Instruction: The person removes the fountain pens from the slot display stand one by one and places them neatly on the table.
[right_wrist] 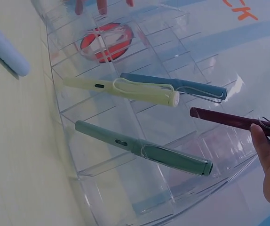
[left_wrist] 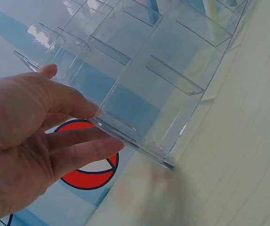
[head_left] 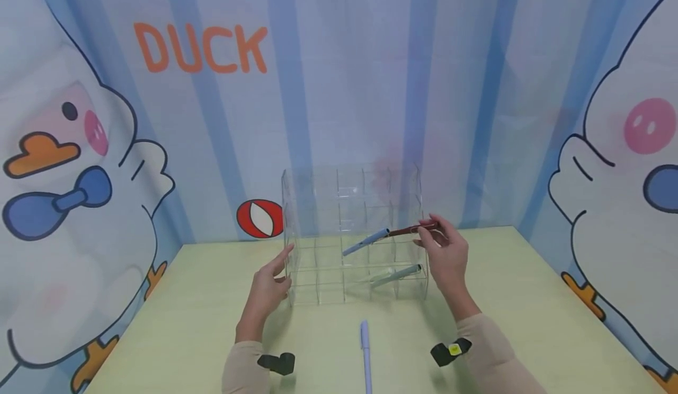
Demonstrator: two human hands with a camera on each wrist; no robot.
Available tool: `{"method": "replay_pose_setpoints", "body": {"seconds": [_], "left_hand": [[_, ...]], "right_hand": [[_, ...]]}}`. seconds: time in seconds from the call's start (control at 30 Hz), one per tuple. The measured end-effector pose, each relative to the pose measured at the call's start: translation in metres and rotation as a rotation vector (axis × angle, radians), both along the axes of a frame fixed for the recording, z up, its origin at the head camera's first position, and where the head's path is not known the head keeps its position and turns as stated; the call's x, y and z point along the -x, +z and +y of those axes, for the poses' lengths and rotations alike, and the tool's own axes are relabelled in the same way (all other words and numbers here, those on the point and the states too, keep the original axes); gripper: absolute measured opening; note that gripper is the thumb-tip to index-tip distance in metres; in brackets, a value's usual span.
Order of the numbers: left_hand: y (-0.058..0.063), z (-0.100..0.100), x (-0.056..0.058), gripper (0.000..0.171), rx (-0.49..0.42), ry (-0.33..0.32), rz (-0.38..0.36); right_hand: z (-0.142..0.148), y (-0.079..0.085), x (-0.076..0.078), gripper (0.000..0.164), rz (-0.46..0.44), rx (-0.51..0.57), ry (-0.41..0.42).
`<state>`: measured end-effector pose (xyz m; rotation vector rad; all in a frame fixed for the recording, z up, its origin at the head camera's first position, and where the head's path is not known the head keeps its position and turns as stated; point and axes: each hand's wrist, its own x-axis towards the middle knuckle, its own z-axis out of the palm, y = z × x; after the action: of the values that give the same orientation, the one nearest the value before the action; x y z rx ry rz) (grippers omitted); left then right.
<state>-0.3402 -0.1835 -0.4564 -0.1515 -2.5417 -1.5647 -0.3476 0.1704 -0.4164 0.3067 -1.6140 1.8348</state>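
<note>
Beige sleeves point(head_left: 498, 347) are showing nearest the camera, each bearing a small black device point(head_left: 450, 351) at the wrist. Thumb and fingers of the right hand point(head_left: 445, 251) are pinching a dark red pen point(head_left: 410, 229) near its clip, holding it slanted over the right side of a clear rack point(head_left: 304, 276). Meanwhile the left hand point(head_left: 267, 288) is gripping the rack's left side panel between thumb and fingers. Inside the divided rack, a blue pen point(head_left: 365, 242) is leaning in an upper tier, while a green pen point(head_left: 397, 275) and a pale yellow pen point(right_wrist: 139, 93) are slanting lower down; I cannot tell their exact compartments. On the table point(head_left: 201, 323) in front, a lavender pen point(head_left: 365, 353) is lying capped. Behind, the backdrop point(head_left: 349, 88) is displaying orange lettering point(head_left: 201, 48) reading "DUCK".
</note>
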Motion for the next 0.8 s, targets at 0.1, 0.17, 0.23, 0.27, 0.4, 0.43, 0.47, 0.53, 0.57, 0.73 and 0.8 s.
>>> {"method": "replay_pose_setpoints", "body": {"seconds": [0.1,0.17,0.23,0.27,0.4,0.43,0.47,0.53,0.57,0.73,0.8], "left_hand": [[-0.002,0.0,0.0,0.078,-0.001,-0.003,-0.007],[-0.002,0.0,-0.001,0.078,0.0,-0.004,-0.008],[-0.002,0.0,-0.001,0.078,0.002,-0.002,-0.003],[-0.002,0.0,-0.001,0.078,0.006,-0.001,-0.002],[-0.001,-0.001,0.0,0.078,0.008,-0.003,-0.001],[-0.001,-0.001,0.0,0.078,0.01,-0.001,-0.006],[-0.001,-0.001,-0.001,0.078,0.008,-0.003,-0.009],[0.0,-0.001,-0.001,0.078,0.004,-0.004,-0.014],[0.0,-0.002,-0.001,0.078,0.003,-0.002,-0.018],[0.0,-0.001,-0.001,0.078,-0.003,0.01,-0.033],[0.001,0.001,-0.001,0.078,-0.009,0.012,-0.038]], "right_hand": [[0.004,0.0,-0.006,0.036,0.023,0.051,-0.009],[0.006,0.002,-0.009,0.035,0.037,0.075,-0.015],[0.008,0.003,-0.013,0.035,0.052,0.087,-0.025],[0.009,0.004,-0.014,0.035,0.057,0.091,-0.03],[0.013,0.009,-0.017,0.036,0.082,0.118,-0.038],[0.014,0.009,-0.017,0.036,0.088,0.125,-0.041],[0.015,0.01,-0.018,0.036,0.097,0.131,-0.042],[0.016,0.011,-0.019,0.036,0.116,0.135,-0.044],[0.017,0.012,-0.02,0.036,0.121,0.134,-0.046],[0.021,0.017,-0.025,0.037,0.114,0.124,-0.045],[0.025,0.018,-0.026,0.037,0.114,0.125,-0.04]]}}
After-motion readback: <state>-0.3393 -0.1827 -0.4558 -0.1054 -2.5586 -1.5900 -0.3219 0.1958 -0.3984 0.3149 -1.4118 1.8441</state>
